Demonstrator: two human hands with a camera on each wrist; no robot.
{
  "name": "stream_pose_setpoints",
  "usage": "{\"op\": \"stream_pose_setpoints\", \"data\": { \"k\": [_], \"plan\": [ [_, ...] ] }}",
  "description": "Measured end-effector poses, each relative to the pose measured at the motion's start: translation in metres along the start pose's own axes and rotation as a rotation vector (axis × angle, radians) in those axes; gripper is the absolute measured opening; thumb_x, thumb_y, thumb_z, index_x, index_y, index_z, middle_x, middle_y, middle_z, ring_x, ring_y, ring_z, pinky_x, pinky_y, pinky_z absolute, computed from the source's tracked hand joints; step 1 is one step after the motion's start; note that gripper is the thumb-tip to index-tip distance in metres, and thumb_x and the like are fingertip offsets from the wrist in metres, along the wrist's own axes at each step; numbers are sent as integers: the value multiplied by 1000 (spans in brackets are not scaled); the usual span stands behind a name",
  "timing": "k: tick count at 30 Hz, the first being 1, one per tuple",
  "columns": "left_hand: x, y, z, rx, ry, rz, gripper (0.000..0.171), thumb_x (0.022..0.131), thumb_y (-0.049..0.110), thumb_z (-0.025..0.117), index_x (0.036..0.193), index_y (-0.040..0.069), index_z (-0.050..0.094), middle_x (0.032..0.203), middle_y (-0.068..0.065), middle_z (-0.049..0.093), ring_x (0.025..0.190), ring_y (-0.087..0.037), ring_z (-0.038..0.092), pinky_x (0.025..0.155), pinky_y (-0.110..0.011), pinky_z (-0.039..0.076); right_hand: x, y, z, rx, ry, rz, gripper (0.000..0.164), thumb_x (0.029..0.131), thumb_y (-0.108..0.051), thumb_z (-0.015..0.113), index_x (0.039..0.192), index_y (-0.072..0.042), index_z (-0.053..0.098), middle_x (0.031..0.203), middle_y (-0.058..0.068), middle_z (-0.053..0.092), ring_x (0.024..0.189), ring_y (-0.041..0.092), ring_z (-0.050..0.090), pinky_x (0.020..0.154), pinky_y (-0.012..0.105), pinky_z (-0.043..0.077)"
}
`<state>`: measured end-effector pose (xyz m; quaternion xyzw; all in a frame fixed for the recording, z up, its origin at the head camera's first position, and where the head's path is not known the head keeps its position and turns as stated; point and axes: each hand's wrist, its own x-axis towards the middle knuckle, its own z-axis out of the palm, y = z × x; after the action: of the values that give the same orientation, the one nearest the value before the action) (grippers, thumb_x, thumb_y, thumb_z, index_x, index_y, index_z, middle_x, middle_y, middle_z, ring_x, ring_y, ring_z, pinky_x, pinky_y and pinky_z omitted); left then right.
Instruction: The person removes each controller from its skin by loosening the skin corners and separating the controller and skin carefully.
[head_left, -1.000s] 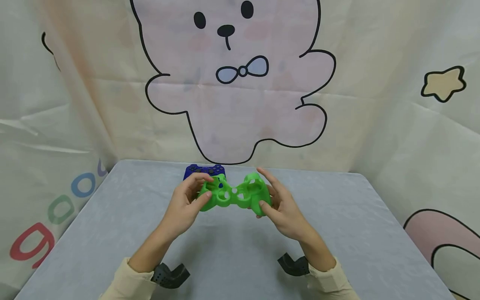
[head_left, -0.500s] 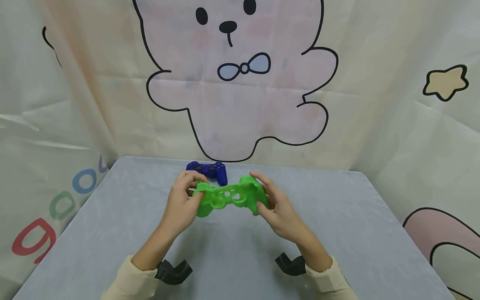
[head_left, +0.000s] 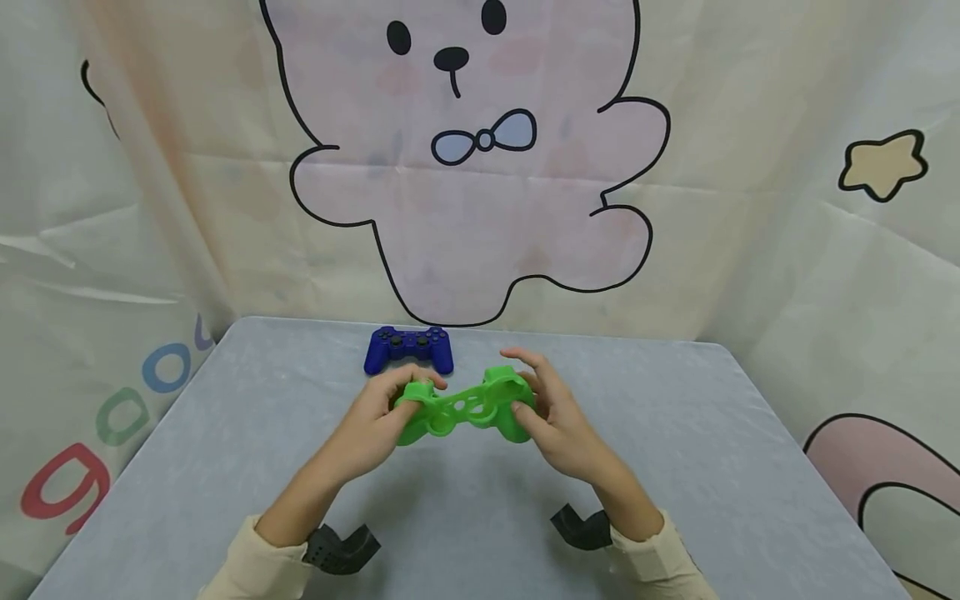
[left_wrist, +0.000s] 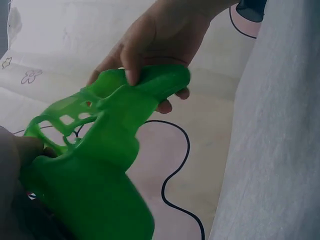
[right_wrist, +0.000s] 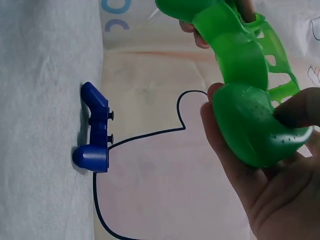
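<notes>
Between both hands, raised over the table, is a green silicone controller cover [head_left: 469, 408] with cut-out holes and no controller inside. My left hand [head_left: 375, 423] grips its left end, thumb on the near side. The right hand [head_left: 564, 429] pinches the other end between thumb and fingers, its index finger stretched out above. In the right wrist view the cover's rounded, dotted grip [right_wrist: 255, 127] lies in the right palm. A dark blue game controller [head_left: 408, 350] rests on the table just beyond the left hand, its sticks facing up.
A pale blue-grey cloth covers the table [head_left: 645, 417]. Behind it hangs a printed curtain [head_left: 480, 242] with a bear drawing, close to the table's back edge. Black camera mounts [head_left: 341, 550] sit at both wrists.
The green cover has turned and come lower and nearer in the hands, uncovering the blue controller behind it. The left fingers have shifted along the cover's upper edge.
</notes>
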<state>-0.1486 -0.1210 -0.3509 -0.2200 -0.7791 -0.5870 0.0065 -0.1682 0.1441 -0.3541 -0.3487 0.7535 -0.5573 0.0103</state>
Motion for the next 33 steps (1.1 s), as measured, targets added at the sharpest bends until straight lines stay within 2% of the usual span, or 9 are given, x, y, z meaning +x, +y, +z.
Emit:
{"op": "stream_pose_setpoints", "data": {
  "k": [3,7,11,13,16,20,24,29,33],
  "plan": [
    [-1,1,-6,-34,-76,23,12,106,11,50,103,4,60,130,-19,62,104,-21,69,82,-28,58,1,2,-3,-22,15,-31,56,99,10,44,150,-13,38,122,22,59,83,14,65,64,29,55],
    [-4,3,-15,-92,-186,32,10,105,13,54,108,4,51,130,-17,60,105,-18,68,83,-29,57,1,4,-8,-40,96,-73,37,99,10,47,134,-3,47,116,20,57,85,12,64,65,28,55],
    [-6,4,-19,-133,-233,34,16,106,12,52,115,4,42,119,-19,61,100,-23,65,81,-32,56,0,2,-10,-11,124,-67,30,98,11,50,125,1,42,114,21,53,91,12,63,70,28,57],
    [-6,5,-19,-102,-216,52,19,106,12,51,118,5,39,114,-19,62,99,-27,64,82,-33,55,-1,1,-10,9,109,-51,31,98,10,51,125,1,37,117,23,53,93,12,64,71,28,58],
    [-6,5,-17,-9,-149,75,21,106,14,52,119,8,36,111,-15,65,100,-25,65,83,-32,56,-2,-1,-11,29,76,-30,35,99,8,52,126,-1,31,120,26,54,94,13,66,71,30,59],
    [-4,3,-13,54,-78,76,22,106,13,52,120,7,36,99,-15,69,82,-13,67,69,-28,56,-2,-1,-10,35,32,-30,37,101,6,51,129,-2,29,118,29,58,93,12,69,72,32,60],
    [-2,2,-11,22,-56,58,21,107,11,49,121,3,35,91,-18,71,69,-10,69,58,-29,57,-1,1,-11,60,12,-34,36,102,5,49,130,-2,28,109,32,64,85,12,71,68,32,60],
    [-1,0,-8,-97,-67,27,23,108,13,48,121,1,34,95,-24,72,76,-16,74,63,-33,61,-1,2,-10,68,32,-49,38,103,4,49,134,-2,28,103,32,68,82,10,73,67,32,61],
    [-1,-3,-7,-165,-103,26,24,108,17,47,122,3,33,101,-23,72,85,-16,74,71,-33,60,-1,3,-11,38,71,-70,42,102,4,51,139,-2,30,100,30,69,82,9,72,67,30,60]
  ]
}}
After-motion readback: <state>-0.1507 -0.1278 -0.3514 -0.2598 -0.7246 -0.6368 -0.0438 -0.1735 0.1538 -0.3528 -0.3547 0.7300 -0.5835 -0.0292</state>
